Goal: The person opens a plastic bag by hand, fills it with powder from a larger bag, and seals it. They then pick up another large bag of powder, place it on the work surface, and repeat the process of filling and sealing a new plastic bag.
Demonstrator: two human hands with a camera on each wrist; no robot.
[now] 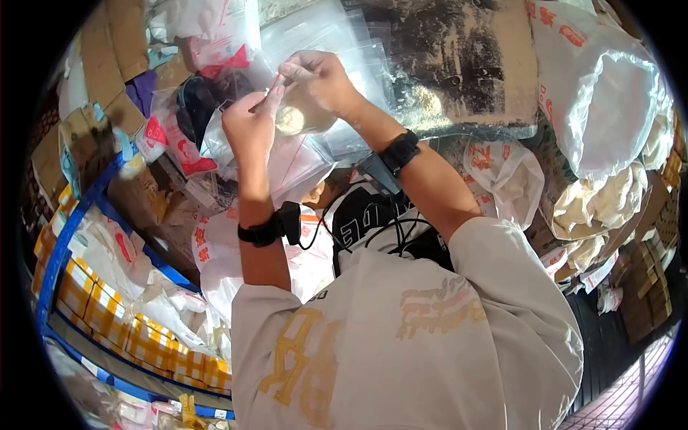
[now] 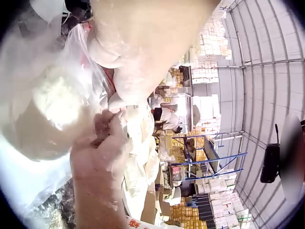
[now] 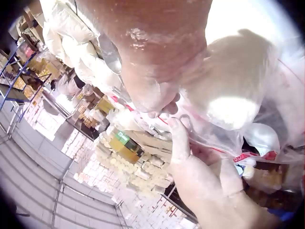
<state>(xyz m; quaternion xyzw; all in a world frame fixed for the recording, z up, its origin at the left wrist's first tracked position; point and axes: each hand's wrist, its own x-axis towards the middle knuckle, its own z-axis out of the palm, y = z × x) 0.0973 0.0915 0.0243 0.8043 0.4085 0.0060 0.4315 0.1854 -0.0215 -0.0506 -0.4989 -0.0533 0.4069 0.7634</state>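
Both hands meet at the upper edge of a clear zip bag over the work surface. The left hand pinches the red zip line from one side, and the right hand pinches it close beside. Inside the bag sits a pale, rounded mass, brightly lit in the left wrist view, where the bag hangs below the fingers. White powder dusts the skin of the right hand in the right wrist view. More flat clear bags lie spread beneath and behind the hands.
A worn, powder-stained dark board lies at the back right. Beside it stands an open white plastic sack above a box of cream-coloured pieces. A blue rail and yellow-and-white boxes border the left.
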